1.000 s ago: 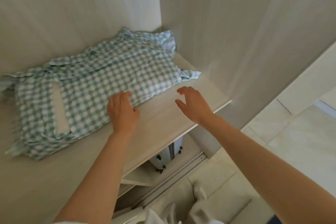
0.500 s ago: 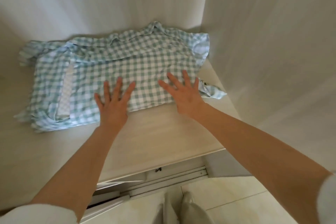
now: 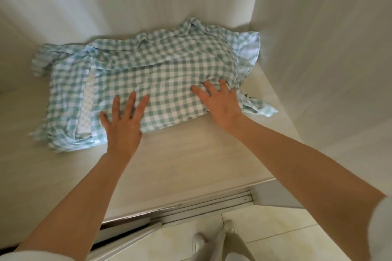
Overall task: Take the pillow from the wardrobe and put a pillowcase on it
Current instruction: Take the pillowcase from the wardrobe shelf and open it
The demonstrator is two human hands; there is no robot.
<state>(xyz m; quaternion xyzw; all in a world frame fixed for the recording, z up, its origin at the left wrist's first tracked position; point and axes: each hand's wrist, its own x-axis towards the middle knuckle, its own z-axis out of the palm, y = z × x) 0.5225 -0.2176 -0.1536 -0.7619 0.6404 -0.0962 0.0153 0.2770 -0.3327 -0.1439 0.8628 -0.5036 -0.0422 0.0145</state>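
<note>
Checked pillow (image 3: 161, 82) in wardrobe corner, side wall (image 3: 318, 48) just beside, shelf (image 3: 180, 165) beneath

Crumpled gingham cotton-like pillowcase (image 3: 161, 74), matt pale wood-grain shelf (image 3: 180, 165), glossy floor tiles (image 3: 275, 237)

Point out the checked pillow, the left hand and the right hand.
checked pillow (image 3: 169, 70), head view, middle of its top.
left hand (image 3: 123, 127), head view, back of the hand.
right hand (image 3: 220, 104), head view, back of the hand.

Green-and-white checked pillow (image 3: 161, 74) on pale wood-grain shelf (image 3: 180, 165).
</note>
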